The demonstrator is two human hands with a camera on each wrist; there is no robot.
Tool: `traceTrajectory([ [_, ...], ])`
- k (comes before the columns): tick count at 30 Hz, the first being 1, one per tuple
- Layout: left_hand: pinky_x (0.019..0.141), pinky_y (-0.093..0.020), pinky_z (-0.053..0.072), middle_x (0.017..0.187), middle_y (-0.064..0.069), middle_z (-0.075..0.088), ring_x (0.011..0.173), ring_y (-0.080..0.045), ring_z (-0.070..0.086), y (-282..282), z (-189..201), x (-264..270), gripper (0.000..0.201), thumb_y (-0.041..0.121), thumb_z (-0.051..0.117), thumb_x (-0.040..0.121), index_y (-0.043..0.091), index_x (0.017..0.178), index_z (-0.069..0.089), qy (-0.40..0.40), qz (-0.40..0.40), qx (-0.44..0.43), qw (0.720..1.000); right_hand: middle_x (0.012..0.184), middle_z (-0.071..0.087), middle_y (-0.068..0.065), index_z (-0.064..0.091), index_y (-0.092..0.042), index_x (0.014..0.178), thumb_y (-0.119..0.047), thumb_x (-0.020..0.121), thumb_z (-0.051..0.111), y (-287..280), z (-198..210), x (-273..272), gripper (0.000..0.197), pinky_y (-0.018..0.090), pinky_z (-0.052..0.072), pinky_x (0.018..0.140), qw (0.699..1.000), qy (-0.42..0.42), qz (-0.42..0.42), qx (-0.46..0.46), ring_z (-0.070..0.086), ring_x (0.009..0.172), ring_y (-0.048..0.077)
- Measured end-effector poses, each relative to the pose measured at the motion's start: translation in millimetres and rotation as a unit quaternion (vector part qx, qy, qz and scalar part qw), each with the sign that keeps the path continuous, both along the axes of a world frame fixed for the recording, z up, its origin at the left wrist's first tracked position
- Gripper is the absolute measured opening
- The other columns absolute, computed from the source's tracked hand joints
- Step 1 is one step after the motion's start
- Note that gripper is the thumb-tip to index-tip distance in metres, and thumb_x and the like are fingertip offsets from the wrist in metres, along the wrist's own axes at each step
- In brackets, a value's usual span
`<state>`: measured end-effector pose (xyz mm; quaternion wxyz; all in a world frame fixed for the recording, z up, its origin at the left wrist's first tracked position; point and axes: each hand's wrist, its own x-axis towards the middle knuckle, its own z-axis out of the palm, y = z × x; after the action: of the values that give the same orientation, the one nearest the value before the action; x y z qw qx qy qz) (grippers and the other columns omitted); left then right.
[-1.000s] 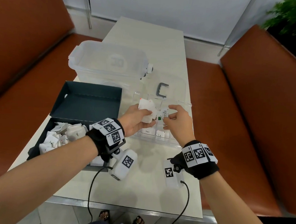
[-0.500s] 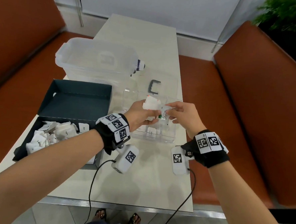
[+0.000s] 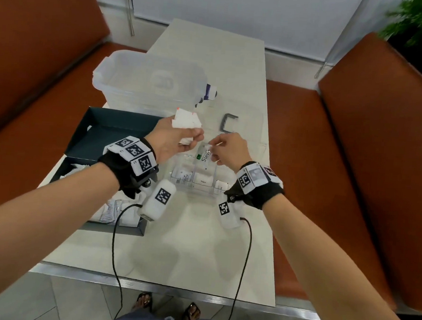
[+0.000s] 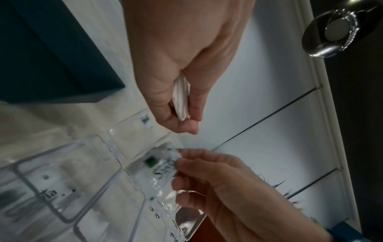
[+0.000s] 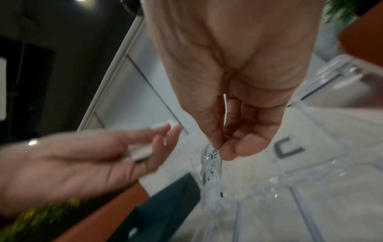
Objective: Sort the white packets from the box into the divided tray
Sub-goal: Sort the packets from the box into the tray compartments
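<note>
The left hand point(image 3: 174, 142) grips a small stack of white packets point(image 3: 186, 120) as a ready supply, while the right hand point(image 3: 226, 149) pinches one Stevia packet point(image 3: 204, 155) over the clear divided tray point(image 3: 179, 182), probably a rear compartment, to drop it there.

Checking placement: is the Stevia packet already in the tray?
Not yet: the right hand pinches the Stevia packet above the divided tray.

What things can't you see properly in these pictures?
- How many packets the left hand holds: its fingers cover the stack.
- The word on the right hand's packet: fingers cover its end.
- The box's packets: head view, the left arm hides most.
</note>
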<state>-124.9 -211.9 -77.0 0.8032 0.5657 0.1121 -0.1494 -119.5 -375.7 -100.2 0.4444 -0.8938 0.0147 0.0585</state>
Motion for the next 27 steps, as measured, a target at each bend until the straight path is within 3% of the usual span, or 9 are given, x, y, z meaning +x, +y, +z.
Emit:
traceTrajectory([
  [3, 0.061, -0.021, 0.055, 0.098, -0.015, 0.069, 0.082, -0.019, 0.07, 13.6, -1.9, -4.1, 0.045, -0.007, 0.066, 0.085, -0.003, 0.127, 0.052, 0.003, 0.02, -0.004, 1.0, 0.098, 0.07, 0.014, 0.07, -0.011, 0.099, -0.011, 0.087, 0.059, 34.8, -14.0, 6.2, 0.016, 0.034, 0.054, 0.079, 0.991, -0.012, 0.055, -0.118, 0.065, 0.083, 0.024],
  [6, 0.063, -0.022, 0.056, 0.102, -0.016, 0.068, 0.086, -0.021, 0.069, 26.3, -6.2, -10.4, 0.045, -0.007, 0.066, 0.085, -0.001, 0.127, 0.052, 0.005, 0.025, -0.002, 1.0, 0.106, 0.067, 0.008, 0.068, -0.017, 0.103, -0.021, 0.088, 0.056, 55.9, -27.2, 8.4, 0.019, 0.034, 0.048, 0.078, 0.969, -0.008, 0.068, -0.238, 0.063, 0.098, 0.03],
  [11, 0.064, -0.022, 0.055, 0.102, -0.016, 0.067, 0.085, -0.02, 0.069, 43.6, -14.4, -19.0, 0.038, -0.007, 0.064, 0.087, 0.003, 0.122, 0.054, 0.015, 0.03, -0.001, 0.999, 0.107, 0.066, 0.006, 0.066, -0.019, 0.107, -0.022, 0.088, 0.054, 66.8, -46.2, 10.4, 0.023, 0.031, 0.041, 0.074, 0.932, 0.025, 0.115, -0.342, 0.063, 0.098, 0.029],
  [19, 0.063, -0.022, 0.055, 0.103, -0.015, 0.068, 0.086, -0.021, 0.069, 56.4, -18.7, -21.8, 0.036, -0.006, 0.064, 0.087, 0.004, 0.121, 0.054, 0.014, 0.024, -0.013, 1.0, 0.111, 0.064, 0.002, 0.061, -0.023, 0.117, -0.022, 0.091, 0.056, 72.3, -55.8, 12.5, 0.026, 0.029, 0.037, 0.07, 0.856, -0.023, 0.189, -0.48, 0.064, 0.099, 0.025],
  [24, 0.063, -0.023, 0.056, 0.097, -0.012, 0.069, 0.088, -0.022, 0.069, 59.7, -21.5, -21.7, 0.029, -0.002, 0.068, 0.086, 0.006, 0.112, 0.058, 0.029, 0.007, -0.035, 0.999, 0.108, 0.065, -0.001, 0.061, -0.023, 0.116, -0.027, 0.091, 0.058, 75.1, -61.1, 9.3, 0.026, 0.028, 0.037, 0.068, 0.84, -0.004, 0.202, -0.504, 0.064, 0.097, 0.022],
  [27, 0.064, -0.025, 0.057, 0.097, -0.012, 0.069, 0.09, -0.022, 0.068, 59.0, -22.0, -21.1, 0.021, 0.014, 0.067, 0.09, 0.007, 0.108, 0.06, 0.066, 0.002, -0.061, 0.996, 0.106, 0.066, -0.002, 0.063, -0.025, 0.113, -0.034, 0.088, 0.062, 75.6, -61.7, 8.9, 0.026, 0.028, 0.038, 0.07, 0.847, -0.002, 0.192, -0.496, 0.064, 0.098, 0.021],
])
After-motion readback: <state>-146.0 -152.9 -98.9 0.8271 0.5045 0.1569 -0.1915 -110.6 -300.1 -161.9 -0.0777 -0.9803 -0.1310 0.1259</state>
